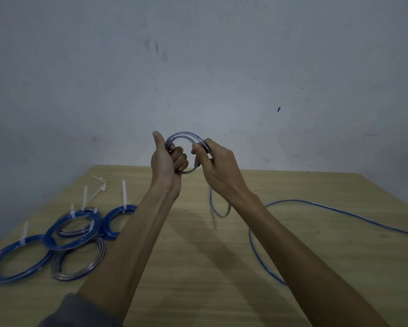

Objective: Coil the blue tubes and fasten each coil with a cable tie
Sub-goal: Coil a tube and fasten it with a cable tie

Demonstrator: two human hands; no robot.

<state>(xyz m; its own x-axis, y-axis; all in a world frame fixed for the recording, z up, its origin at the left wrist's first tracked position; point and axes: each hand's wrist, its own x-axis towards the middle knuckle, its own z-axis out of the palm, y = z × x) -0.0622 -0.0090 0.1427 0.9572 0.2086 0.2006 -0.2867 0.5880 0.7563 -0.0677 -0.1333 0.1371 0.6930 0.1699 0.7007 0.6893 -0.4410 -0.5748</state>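
I hold a small coil of blue tube (183,135) up in front of the wall, above the far edge of the wooden table (198,267). My left hand (167,161) grips the coil's left side, fingers curled through the loop, thumb up. My right hand (217,164) pinches the coil's right side. The rest of the tube (340,212) hangs from my right hand, loops under my right forearm and trails over the table to the right edge.
Several finished blue coils (73,230) with white cable ties lie on the table at the left, partly overlapping. Loose white cable ties (100,185) lie behind them near the table's far left corner. A grey wall stands close behind the table.
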